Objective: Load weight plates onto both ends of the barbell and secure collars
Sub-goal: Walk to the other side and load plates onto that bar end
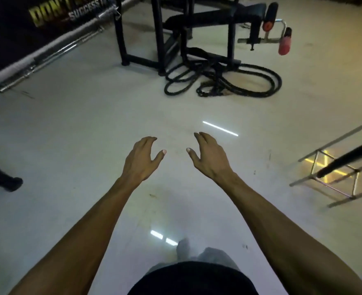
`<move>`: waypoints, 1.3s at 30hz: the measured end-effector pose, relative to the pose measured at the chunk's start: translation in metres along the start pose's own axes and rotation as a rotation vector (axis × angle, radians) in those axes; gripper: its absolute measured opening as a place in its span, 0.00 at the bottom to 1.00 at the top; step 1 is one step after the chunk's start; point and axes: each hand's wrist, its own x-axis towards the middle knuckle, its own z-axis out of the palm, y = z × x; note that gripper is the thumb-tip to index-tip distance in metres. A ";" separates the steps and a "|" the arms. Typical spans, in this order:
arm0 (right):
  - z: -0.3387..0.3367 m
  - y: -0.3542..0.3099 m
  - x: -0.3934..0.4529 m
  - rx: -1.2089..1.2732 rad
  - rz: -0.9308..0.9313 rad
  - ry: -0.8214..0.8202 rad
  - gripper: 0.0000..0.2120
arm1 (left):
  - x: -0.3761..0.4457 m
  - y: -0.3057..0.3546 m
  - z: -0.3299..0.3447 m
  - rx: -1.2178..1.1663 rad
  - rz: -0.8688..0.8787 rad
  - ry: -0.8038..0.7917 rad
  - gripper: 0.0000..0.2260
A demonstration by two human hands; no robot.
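My left hand [143, 159] and right hand [208, 156] are open and hold nothing. The barbell [48, 55] lies far ahead to the left along the wall, nearer my left hand.

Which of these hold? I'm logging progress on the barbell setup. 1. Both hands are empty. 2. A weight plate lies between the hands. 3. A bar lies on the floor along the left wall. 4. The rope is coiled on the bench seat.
1. True: left hand and right hand hold nothing.
2. False: only bare floor there.
3. True: the bar lies there.
4. False: the rope lies on the floor by the bench.
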 end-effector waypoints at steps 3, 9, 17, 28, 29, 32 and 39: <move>0.014 -0.008 0.096 -0.008 -0.074 -0.043 0.30 | 0.068 -0.030 -0.015 0.008 -0.058 0.049 0.26; 0.058 -0.038 0.286 0.017 -0.240 -0.088 0.29 | 0.204 -0.098 -0.048 0.023 -0.195 0.142 0.25; 0.100 -0.128 0.541 0.110 -0.463 -0.150 0.27 | 0.377 -0.192 -0.124 -0.031 -0.393 0.322 0.24; 0.193 -0.302 0.811 0.171 -0.739 -0.210 0.26 | 0.547 -0.365 -0.235 0.014 -0.637 0.485 0.25; 0.203 -0.321 0.834 0.174 -0.757 -0.220 0.26 | 0.561 -0.385 -0.245 0.017 -0.656 0.497 0.25; 0.230 -0.374 0.893 0.193 -0.783 -0.250 0.26 | 0.596 -0.439 -0.278 0.028 -0.720 0.513 0.25; 0.277 -0.500 1.026 0.228 -0.881 -0.288 0.27 | 0.677 -0.554 -0.357 0.065 -0.810 0.573 0.26</move>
